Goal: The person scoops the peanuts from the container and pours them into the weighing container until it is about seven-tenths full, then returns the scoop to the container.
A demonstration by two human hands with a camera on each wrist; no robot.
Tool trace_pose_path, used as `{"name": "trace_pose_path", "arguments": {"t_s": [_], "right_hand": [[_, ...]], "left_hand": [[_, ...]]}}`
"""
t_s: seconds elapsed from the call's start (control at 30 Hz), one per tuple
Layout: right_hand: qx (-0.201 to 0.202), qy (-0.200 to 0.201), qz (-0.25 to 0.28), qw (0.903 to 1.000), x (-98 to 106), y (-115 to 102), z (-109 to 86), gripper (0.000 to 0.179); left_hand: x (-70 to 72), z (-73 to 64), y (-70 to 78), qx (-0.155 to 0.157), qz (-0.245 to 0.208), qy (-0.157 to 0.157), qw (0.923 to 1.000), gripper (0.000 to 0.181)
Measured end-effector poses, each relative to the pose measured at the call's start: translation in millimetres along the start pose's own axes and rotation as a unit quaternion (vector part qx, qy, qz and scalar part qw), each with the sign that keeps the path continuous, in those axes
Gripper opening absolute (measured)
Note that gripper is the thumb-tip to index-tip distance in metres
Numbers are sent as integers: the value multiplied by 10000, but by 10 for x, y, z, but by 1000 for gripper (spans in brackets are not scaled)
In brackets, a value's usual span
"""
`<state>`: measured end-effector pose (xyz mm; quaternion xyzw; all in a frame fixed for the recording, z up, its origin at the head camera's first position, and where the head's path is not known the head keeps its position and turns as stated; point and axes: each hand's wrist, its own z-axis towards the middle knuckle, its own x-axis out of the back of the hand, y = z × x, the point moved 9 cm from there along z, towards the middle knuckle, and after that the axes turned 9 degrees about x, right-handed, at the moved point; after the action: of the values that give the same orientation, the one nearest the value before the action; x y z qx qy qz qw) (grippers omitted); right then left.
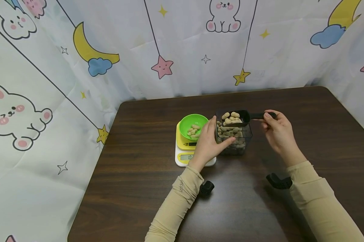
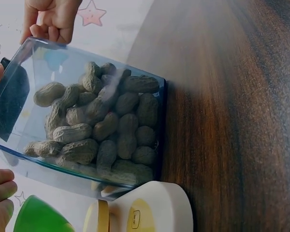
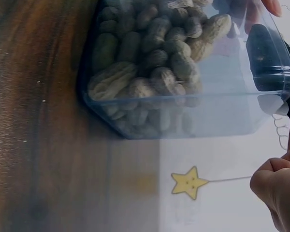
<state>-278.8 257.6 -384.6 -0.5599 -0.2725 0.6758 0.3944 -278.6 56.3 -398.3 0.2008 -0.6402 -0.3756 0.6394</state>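
Right hand (image 1: 278, 131) in pinch grip on black scoop (image 1: 245, 116), left hand (image 1: 210, 144) straight-fingered against clear box (image 1: 234, 150)

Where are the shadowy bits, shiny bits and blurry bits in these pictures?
Head view: a soft shadow on the table beside the right sleeve, plus a pale sheen near the bottom middle; left wrist view: whitish haze on the wood, peanuts dulled behind the clear container; right wrist view: wood at lower left looks blurry, the yellow star crisper.
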Motion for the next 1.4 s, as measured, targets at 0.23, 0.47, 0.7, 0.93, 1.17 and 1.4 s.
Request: {"name": "trace_pose_path", "arguments": {"t_s": [0.23, 0.47, 0.7, 0.93, 1.17, 1.4], "right_hand": [[52, -13, -29, 10000, -86, -54, 81, 31], [132, -35, 114, 9998, -233, -67, 165, 30], [70, 28, 316, 9995, -407, -12, 217, 29], [-32, 129, 322, 9994, -488, 34, 250, 33], [-295, 89, 144, 9994, -543, 117, 239, 31], [-430, -17, -163, 9989, -590, 202, 225, 31]], "left_hand": [[103, 25, 24, -11, -32, 164, 9999, 88], [280, 84, 8, 21, -56, 404, 9992, 87], [498, 158, -72, 87, -208, 692, 9973, 86], [688, 195, -151, 104, -359, 936, 9949, 86], [833, 189, -341, 411, -571, 1188, 9904, 83], [788, 156, -525, 694, -757, 1087, 9888, 86]]}}
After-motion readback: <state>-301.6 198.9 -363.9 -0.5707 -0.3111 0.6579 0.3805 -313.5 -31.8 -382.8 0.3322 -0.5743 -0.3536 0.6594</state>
